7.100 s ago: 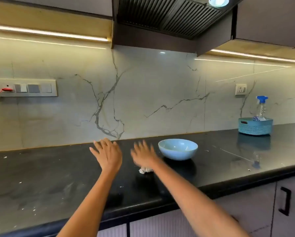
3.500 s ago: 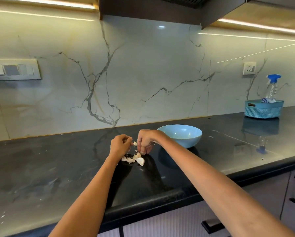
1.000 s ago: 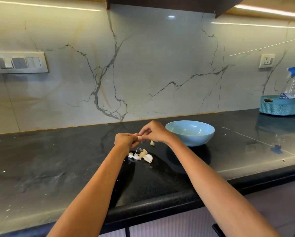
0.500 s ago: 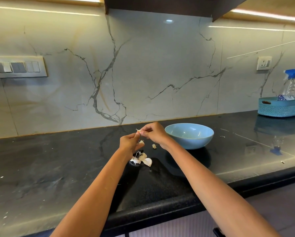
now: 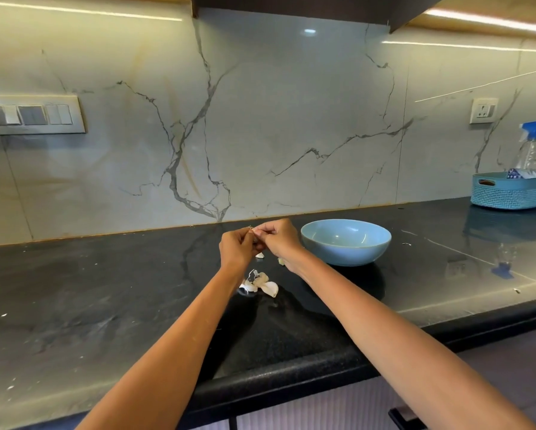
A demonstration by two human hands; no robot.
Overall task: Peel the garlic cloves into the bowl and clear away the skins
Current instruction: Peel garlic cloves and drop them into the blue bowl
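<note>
Garlic clove: pinched between both hands above the counter (image 5: 105, 290), just left of the bowl (image 5: 345, 242) near the middle of the frame; mostly hidden by the fingers, so how much skin remained could not be told
Change: half a second before, the left hand sat lower and a little apart from the right; by this moment it had risen level with it and the two had closed together on the clove, while the pile and bowl lay as they had
Meaning: judged as peeling of one clove well under way, with nothing yet visible in the bowl, so the task stood early
Left hand (image 5: 237, 248): fingers curled, thumb and fingertips gripping the clove from the left side
Right hand (image 5: 279, 238): fingers curled, fingertips pinching at the top of the clove, touching the left hand; a thin wisp of skin stuck up between them
Loose garlic pile (image 5: 260, 283): a few cloves and papery skins on the counter, just below the hands
Stray bits (image 5: 280, 261): two small pieces on the counter under the right wrist, beside the bowl; whether clove or skin could not be told
Bowl contents: interior looked bare from this angle
Skins: still lying on the counter, clearing not yet begun
Far right of frame: teal basket (image 5: 511, 190) with a spray bottle (image 5: 535, 144), well apart from the work
</note>
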